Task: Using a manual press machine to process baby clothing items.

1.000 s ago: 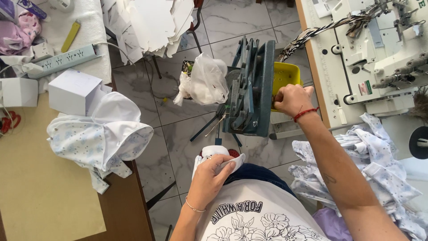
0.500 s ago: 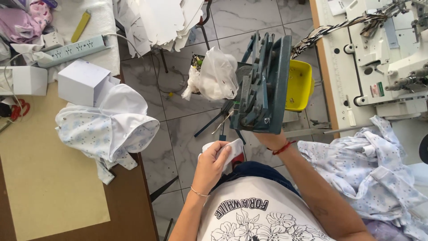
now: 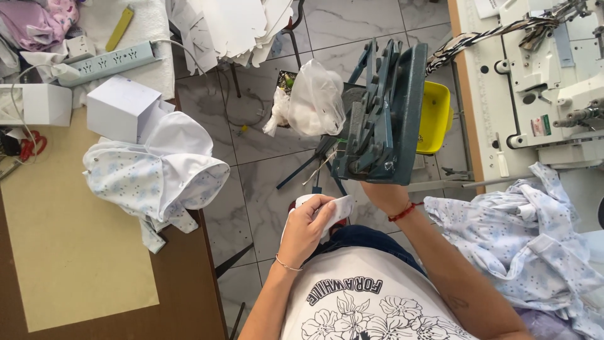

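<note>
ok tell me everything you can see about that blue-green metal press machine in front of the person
The blue-green metal press machine looks like painted steel: a flat slab side with stacked levers and linkages beside it. It stands over the tiled floor between a white plastic bag and a yellow plastic bin. The right hand reaches under its lower edge, partly hidden.

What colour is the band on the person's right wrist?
Red: the wrist band shows clearly in the head view, just below the blue-green press.
</note>
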